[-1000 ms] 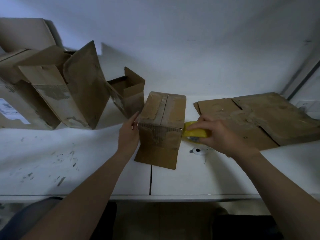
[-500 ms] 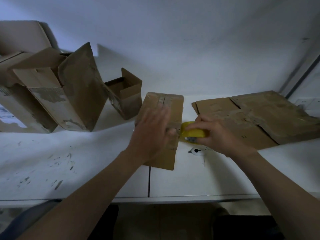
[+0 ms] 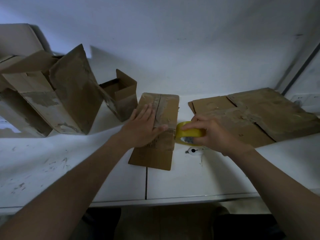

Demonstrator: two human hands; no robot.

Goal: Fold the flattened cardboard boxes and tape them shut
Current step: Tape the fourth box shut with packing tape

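A small folded cardboard box [image 3: 166,108] stands mid-table, its top flaps closed along a centre seam and one flap lying flat on the table toward me. My left hand [image 3: 143,126] lies flat on the box top, fingers straight, pressing near the seam. Just right of the box, my right hand [image 3: 210,131] grips a yellow tape roll [image 3: 187,133] held against the box's right edge. Flattened cardboard boxes [image 3: 251,111] lie in a stack on the right.
Several opened boxes [image 3: 57,94] lean together at the left; a smaller open one [image 3: 121,94] stands behind the box I hold. A small white cutter [image 3: 193,151] lies below the tape roll. A wall socket [image 3: 306,99] sits far right. The white table [image 3: 181,184] edge runs close to me.
My left hand went from the box's left side up onto its top and now presses flat there. My right hand with the tape roll stayed at the box's right edge.
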